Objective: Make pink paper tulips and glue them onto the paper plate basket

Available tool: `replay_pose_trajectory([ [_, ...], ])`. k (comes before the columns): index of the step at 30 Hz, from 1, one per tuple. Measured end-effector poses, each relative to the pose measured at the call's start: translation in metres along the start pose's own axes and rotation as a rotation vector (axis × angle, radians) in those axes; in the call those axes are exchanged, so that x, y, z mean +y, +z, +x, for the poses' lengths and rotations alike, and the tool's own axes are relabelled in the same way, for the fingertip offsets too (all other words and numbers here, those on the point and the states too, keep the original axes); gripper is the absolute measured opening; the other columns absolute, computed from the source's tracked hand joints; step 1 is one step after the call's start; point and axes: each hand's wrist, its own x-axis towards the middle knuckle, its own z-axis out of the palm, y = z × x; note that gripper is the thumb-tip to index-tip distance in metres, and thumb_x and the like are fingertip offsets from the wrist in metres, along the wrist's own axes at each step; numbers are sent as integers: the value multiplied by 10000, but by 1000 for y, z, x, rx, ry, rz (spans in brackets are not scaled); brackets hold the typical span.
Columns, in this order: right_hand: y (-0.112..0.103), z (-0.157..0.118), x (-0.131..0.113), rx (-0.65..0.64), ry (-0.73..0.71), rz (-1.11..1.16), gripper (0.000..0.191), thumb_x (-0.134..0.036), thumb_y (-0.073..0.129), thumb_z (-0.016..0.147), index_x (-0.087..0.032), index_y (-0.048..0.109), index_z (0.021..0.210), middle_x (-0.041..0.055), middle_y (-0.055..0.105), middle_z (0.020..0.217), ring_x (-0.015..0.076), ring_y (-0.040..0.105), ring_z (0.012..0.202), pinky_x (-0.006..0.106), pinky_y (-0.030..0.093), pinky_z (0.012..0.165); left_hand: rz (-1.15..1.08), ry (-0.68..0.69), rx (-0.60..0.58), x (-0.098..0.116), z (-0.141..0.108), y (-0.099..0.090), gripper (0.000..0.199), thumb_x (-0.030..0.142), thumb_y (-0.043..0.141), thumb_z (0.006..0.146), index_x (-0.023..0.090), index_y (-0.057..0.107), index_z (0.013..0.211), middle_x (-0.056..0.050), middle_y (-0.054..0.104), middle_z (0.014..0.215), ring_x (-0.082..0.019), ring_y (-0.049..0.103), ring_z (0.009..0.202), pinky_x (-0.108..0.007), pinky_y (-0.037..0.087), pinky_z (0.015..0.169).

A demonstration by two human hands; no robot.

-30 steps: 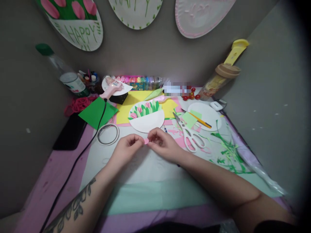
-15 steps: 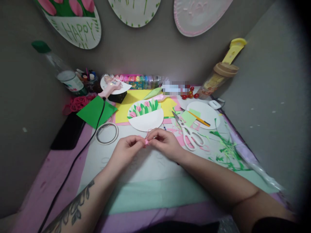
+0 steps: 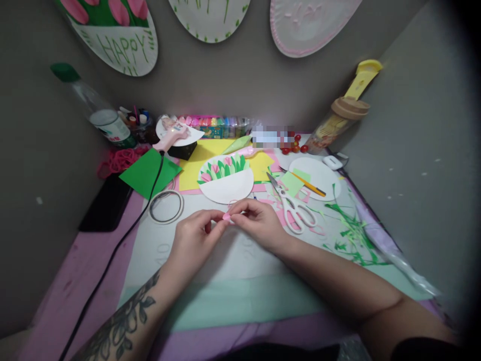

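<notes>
Both hands have crept nearer together: the left hand (image 3: pixel 195 238) and right hand (image 3: pixel 259 223) now pinch the small pink paper piece (image 3: pixel 226 216) between their fingertips. It's held just above the table (image 3: pixel 225 260), right in front of the paper plate (image 3: pixel 229 186), so the fiddly shaping looks ongoing.

Grey walls (image 3: pixel 240 85) close in on three sides, the one at the right (image 3: pixel 421 165) flecked with small pale spots. Three decorated paper plates hang on the back wall: one with pink petals and green "HAPPY" lettering (image 3: pixel 116 35), a white one with green strokes (image 3: pixel 208 17), and one edged in pink (image 3: pixel 311 22). The worktop (image 3: pixel 210 260) is covered in white, mint and lilac sheets. Light is brightest at the back of the worktop, dim toward the edges
</notes>
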Motion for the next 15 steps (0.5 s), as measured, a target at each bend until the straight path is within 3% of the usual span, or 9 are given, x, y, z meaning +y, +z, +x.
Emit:
replay_pose_trajectory([
  [4, 0, 0, -2, -4, -2, 16, 42, -222, 659, 766, -186, 652, 745, 27, 676, 783, 166, 624, 783, 306, 489, 731, -23, 63, 63, 0, -2, -1, 96, 249, 645, 802, 189, 657, 875, 14, 696, 781, -68, 534, 537, -189, 440, 546],
  [8, -1, 0, -2, -17, 4, 46, 66, -243, 669, 767, -184, 648, 742, 29, 670, 784, 165, 619, 778, 311, 487, 730, -97, 106, 50, 1, -2, 0, 53, 216, 646, 800, 194, 677, 838, 6, 708, 786, -72, 569, 573, -177, 436, 518],
  [15, 2, -2, -2, 2, -13, 126, 111, -284, 702, 758, -200, 628, 762, 13, 649, 774, 152, 605, 766, 296, 491, 713, -197, -24, 71, 9, 0, 1, 59, 207, 634, 794, 180, 680, 769, -18, 719, 799, -111, 644, 698, -181, 482, 552],
])
